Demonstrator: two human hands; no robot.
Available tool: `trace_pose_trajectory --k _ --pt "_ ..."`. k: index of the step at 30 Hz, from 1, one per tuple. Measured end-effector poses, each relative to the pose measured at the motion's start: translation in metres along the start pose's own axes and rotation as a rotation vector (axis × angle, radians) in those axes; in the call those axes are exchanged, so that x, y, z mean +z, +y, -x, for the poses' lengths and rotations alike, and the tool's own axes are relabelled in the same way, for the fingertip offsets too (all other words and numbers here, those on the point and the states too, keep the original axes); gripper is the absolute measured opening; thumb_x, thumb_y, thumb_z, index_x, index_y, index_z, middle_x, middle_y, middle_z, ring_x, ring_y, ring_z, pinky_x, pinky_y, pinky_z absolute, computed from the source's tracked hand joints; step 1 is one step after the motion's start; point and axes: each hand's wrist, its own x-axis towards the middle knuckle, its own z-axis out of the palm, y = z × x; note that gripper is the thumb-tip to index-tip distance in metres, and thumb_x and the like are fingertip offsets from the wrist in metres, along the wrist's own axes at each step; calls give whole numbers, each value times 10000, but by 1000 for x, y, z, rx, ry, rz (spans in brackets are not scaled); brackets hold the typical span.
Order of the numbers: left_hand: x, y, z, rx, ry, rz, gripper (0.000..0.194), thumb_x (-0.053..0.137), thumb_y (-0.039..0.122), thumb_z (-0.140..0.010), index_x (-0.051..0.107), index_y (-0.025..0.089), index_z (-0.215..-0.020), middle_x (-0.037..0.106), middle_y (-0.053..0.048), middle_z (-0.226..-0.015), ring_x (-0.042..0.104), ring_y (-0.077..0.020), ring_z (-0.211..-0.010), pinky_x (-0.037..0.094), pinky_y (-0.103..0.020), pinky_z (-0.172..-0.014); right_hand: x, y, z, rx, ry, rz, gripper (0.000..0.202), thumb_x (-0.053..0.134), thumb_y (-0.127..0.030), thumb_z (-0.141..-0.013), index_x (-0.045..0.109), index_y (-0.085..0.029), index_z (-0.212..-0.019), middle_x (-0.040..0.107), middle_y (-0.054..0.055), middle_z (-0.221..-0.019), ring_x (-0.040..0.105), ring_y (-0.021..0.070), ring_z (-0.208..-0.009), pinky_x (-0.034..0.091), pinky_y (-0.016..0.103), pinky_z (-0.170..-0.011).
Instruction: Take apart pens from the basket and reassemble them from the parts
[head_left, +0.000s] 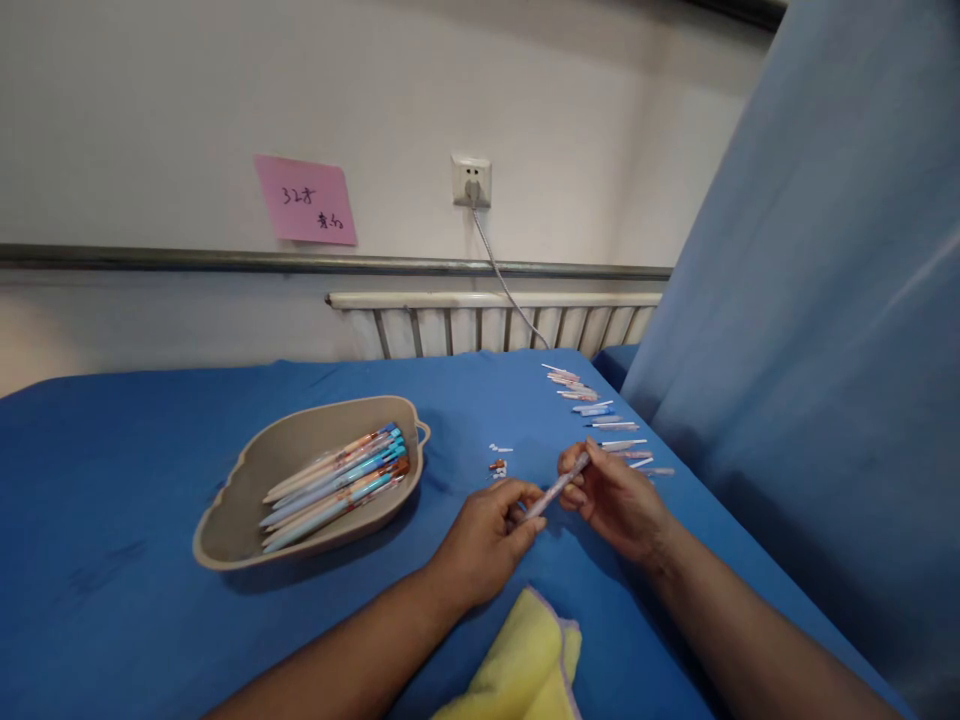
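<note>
A pale pinkish pen barrel (555, 489) is held between both hands, slanting up to the right. My left hand (491, 540) pinches its lower end, and my right hand (619, 500) grips the upper end between thumb and fingers. Just beyond the hands lie small white and orange-brown pen parts (498, 466) on the blue cloth. Past my right hand, a row of loose pen pieces and thin refills (604, 425) runs along the right side. To the left stands a beige basin (240, 500) with several pens (337, 485) inside, their blue and brown ends pointing right.
A yellow cloth (525, 660) lies in front of me between my forearms. The blue-covered surface (120, 620) meets a white wall with a rail (420, 266), a socket (471, 182) with a plugged cord, and a pink note (306, 200). A blue curtain (810, 300) hangs on the right.
</note>
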Motion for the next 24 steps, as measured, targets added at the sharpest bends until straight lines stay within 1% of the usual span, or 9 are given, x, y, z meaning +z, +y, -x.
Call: trace_pose_trajectory --k 4,6,8,10,13,16,18,21,24 --pt "4 0 1 -39 -106 245 197 496 153 -779 600 170 -945 586 0 -784 513 -116 -657 394 -220 -603 1 6 -1 44 18 32 378 547 -493 -830 670 -143 -760 471 -18 -579 429 85 -514 343 212 -507" --pt "0 -2 -2 -105 -104 363 174 478 148 -759 592 163 -889 560 10 -724 494 -104 -595 382 -212 -553 -2 7 -3 40 41 34 410 544 -530 -815 675 -141 -813 488 -14 -591 434 87 -516 342 211 -502" --pt "-7 -5 -7 -182 -4 454 188 476 167 -741 589 157 -891 536 18 -685 451 -90 -527 347 -200 -489 -7 6 -6 11 96 48 412 564 -535 -795 672 -142 -855 504 -13 -611 434 83 -508 341 210 -494" --pt "-17 -7 -13 -223 135 538 224 485 210 -748 589 150 -937 532 17 -693 413 -78 -492 322 -192 -453 -15 3 -8 -40 191 108 362 620 -494 -764 664 -145 -852 515 -18 -623 434 77 -498 338 206 -484" --pt "-28 -8 -19 -225 275 642 240 509 321 -792 594 142 -928 495 33 -644 372 -68 -461 303 -184 -431 -24 -2 -12 -121 333 265 290 695 -415 -708 647 -147 -811 524 -29 -617 437 72 -490 333 200 -476" --pt "-32 -8 -22 -213 374 738 275 537 403 -805 589 150 -900 475 51 -603 363 -61 -443 294 -174 -419 -28 -2 -15 -162 385 453 268 690 -402 -696 629 -152 -770 523 -41 -581 428 70 -470 321 201 -468" --pt "-31 -10 -23 -222 414 790 283 576 411 -789 587 150 -899 503 46 -609 402 -62 -453 314 -171 -429 -31 3 -17 -180 384 590 256 668 -404 -701 621 -157 -748 515 -48 -552 428 75 -457 324 207 -464" --pt "-28 -14 -24 -262 419 866 301 639 377 -756 586 144 -939 590 4 -686 509 -84 -525 394 -188 -495 -36 15 -18 -217 369 817 209 616 -379 -730 620 -172 -750 539 -37 -563 478 107 -484 380 230 -484" --pt "-25 -18 -24 -310 388 924 315 667 315 -740 575 148 -991 636 -31 -772 570 -109 -594 449 -223 -575 -36 25 -19 -264 361 1113 156 553 -307 -780 638 -187 -833 647 17 -725 587 158 -635 460 274 -600"
